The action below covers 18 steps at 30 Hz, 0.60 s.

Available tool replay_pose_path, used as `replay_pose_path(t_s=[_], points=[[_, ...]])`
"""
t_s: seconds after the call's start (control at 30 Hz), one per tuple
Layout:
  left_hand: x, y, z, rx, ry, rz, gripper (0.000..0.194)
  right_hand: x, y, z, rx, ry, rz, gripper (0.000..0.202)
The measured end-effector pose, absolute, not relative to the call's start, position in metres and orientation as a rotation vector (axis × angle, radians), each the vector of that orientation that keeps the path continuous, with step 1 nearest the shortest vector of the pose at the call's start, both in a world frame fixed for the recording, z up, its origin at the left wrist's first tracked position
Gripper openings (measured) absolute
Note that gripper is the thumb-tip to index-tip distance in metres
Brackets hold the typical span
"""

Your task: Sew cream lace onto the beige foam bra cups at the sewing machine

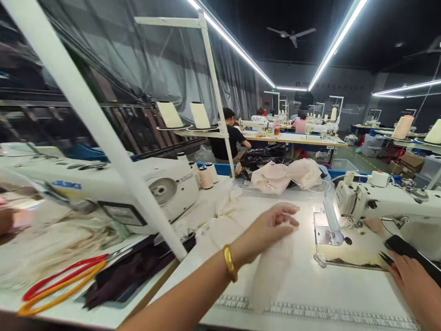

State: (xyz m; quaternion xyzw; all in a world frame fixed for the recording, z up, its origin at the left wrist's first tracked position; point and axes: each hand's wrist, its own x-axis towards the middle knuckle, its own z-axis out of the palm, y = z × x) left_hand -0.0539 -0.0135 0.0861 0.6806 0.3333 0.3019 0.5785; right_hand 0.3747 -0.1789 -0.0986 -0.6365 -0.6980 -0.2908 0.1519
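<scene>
Head view: sheer cloth point(271, 273) under curled left fingers point(281, 209), hold unclear; right fingers point(401, 265) gripping dark snips point(387, 259).

Sheer cloth point(270, 280), glossy metal bracelet point(230, 264)

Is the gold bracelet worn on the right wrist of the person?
No, the bracelet is around the wrist of the left hand.

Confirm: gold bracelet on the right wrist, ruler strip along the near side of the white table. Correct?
One error: the head view shows the gold bracelet on the wrist of the left hand, not the right. The ruler strip does run along the near side of the white table.
</scene>
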Motion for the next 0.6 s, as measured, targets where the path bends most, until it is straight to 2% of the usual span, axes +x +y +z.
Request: replay_pose_path(t_s=[0.1,0.17,0.23,0.3,0.37,0.43,0.5,0.6], points=[[-0.034,-0.034,0.046,1.555,0.733,0.489,0.058,0.357,-0.173,-0.072,-1.898,-2.048,-0.896,0.029],[-0.025,-0.042,0.035,1.528,0.700,0.436,0.070,0.343,-0.169,-0.060,-1.978,-2.024,-0.838,0.034],[-0.021,-0.045,0.032,1.498,0.673,0.411,0.076,0.324,-0.166,-0.050,-1.972,-1.884,-0.720,0.029],[-0.017,-0.047,0.034,1.466,0.648,0.392,0.081,0.298,-0.165,-0.040,-1.895,-1.722,-0.447,0.026],[-0.015,-0.048,0.035,1.439,0.617,0.382,0.084,0.267,-0.165,-0.029,-1.879,-1.661,0.000,0.031],[-0.014,-0.049,0.036,1.425,0.596,0.375,0.087,0.235,-0.164,-0.020,-1.835,-1.734,0.199,0.028],[-0.012,-0.050,0.036,1.426,0.582,0.371,0.091,0.209,-0.159,-0.016,-1.798,-1.881,0.087,0.017],[-0.009,-0.053,0.033,1.439,0.573,0.380,0.094,0.184,-0.146,-0.017,-1.744,-2.045,-0.312,0.005]])
